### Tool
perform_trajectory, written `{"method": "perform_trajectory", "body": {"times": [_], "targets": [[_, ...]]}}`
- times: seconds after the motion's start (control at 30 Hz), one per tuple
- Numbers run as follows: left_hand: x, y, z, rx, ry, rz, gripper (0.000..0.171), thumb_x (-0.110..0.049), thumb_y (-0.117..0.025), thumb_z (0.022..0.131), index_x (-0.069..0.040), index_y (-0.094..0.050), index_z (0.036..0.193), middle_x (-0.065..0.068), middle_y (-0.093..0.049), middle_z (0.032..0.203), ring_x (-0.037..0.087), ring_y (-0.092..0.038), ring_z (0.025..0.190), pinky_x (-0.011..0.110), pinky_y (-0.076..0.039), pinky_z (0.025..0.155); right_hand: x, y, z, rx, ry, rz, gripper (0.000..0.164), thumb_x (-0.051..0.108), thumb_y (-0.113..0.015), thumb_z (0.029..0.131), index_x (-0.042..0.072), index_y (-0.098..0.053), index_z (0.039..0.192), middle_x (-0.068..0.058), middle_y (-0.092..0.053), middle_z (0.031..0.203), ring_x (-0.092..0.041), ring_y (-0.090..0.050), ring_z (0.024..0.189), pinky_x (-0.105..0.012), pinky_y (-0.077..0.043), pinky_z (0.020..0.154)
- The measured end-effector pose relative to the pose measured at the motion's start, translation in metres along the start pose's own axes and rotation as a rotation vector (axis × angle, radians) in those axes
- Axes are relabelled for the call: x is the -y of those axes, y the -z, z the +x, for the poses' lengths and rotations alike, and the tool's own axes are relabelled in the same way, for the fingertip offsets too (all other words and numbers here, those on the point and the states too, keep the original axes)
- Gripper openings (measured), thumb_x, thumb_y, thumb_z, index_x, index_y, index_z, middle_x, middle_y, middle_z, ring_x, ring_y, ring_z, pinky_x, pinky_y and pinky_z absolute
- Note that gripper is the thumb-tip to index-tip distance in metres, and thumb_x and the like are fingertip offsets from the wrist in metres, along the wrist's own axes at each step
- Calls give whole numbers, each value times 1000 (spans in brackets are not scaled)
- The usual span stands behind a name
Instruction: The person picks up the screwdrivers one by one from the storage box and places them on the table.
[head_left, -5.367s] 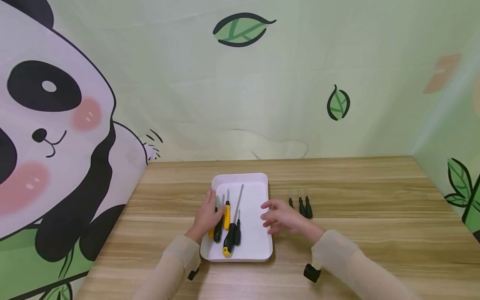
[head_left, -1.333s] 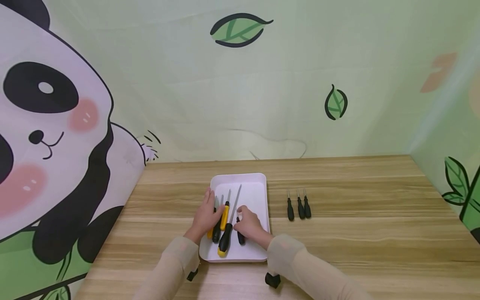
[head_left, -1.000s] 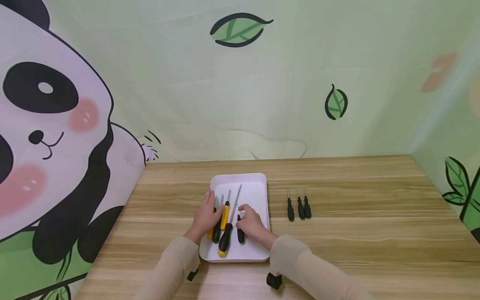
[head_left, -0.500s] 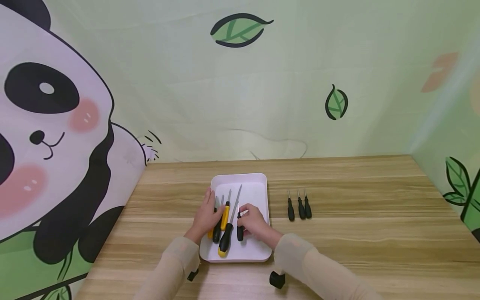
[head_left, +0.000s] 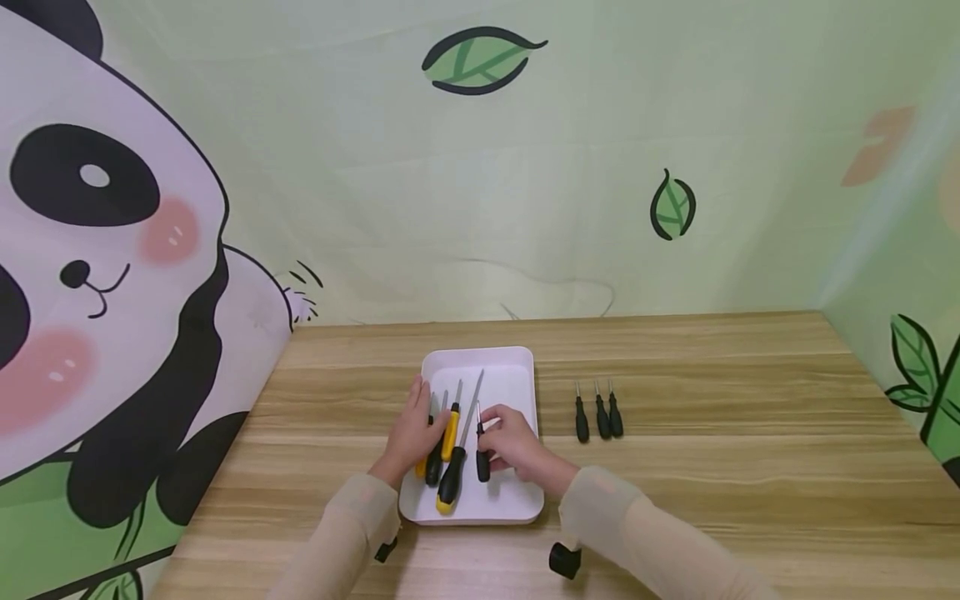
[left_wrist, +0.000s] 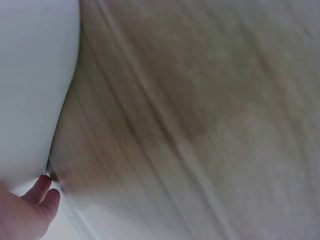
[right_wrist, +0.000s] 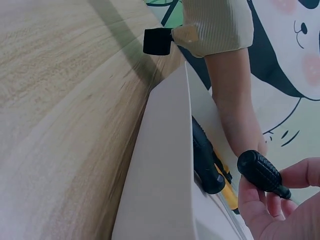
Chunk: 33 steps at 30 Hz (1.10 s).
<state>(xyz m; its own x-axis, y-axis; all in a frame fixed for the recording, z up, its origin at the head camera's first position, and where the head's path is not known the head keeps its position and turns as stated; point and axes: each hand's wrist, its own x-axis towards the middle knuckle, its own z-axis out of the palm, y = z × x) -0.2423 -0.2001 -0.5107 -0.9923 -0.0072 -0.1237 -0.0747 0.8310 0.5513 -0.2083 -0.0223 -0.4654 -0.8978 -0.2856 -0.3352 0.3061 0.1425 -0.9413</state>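
My right hand (head_left: 513,437) pinches a small black-handled screwdriver (head_left: 482,462) over the white tray (head_left: 513,500). Its thin shaft points away from me, and in the right wrist view the ribbed black handle (right_wrist: 260,172) sits between thumb and fingers. My left hand (head_left: 408,429) rests along the tray's left side, fingers straight and thumb over the tools; fingertips (left_wrist: 49,200) show by the tray's outer wall in the left wrist view. Beside the right hand lies a long black-and-yellow screwdriver (head_left: 450,479). A yellow-handled tool (head_left: 451,435) and other black and yellow tools are partly hidden under the left hand.
Three small black screwdrivers (head_left: 602,417) lie side by side on the wooden table (head_left: 712,483), right of the tray. Behind the table hangs a pale green backdrop (head_left: 360,192) with a panda and leaves.
My right hand has come from beyond the tray's right edge to the small screwdriver and gripped it. Over the last second that screwdriver shifts slightly right and away from me. The left hand stays put.
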Motion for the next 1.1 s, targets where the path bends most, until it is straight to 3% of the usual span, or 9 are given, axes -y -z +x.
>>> {"method": "perform_trajectory", "body": {"times": [0.73,1.1], "targets": [[-3,4,0,4,-30,23,72,-39,-45,88,-4,-12,142,8,0,150,28,-15,136,43,-20,108,10,24,-3,-45,-2,45,40,-10,-51,71,-4,-46,111,-5,-46,76,-15,-49,57,-29,-49,47],[-1,3,-2,-19,-48,38,72,-38,-46,88,-2,-13,141,10,-2,150,29,-16,136,44,-20,108,16,44,-2,-65,-29,39,39,-8,-49,76,-2,-45,114,-7,-48,81,-17,-49,61,-26,-48,48]]}}
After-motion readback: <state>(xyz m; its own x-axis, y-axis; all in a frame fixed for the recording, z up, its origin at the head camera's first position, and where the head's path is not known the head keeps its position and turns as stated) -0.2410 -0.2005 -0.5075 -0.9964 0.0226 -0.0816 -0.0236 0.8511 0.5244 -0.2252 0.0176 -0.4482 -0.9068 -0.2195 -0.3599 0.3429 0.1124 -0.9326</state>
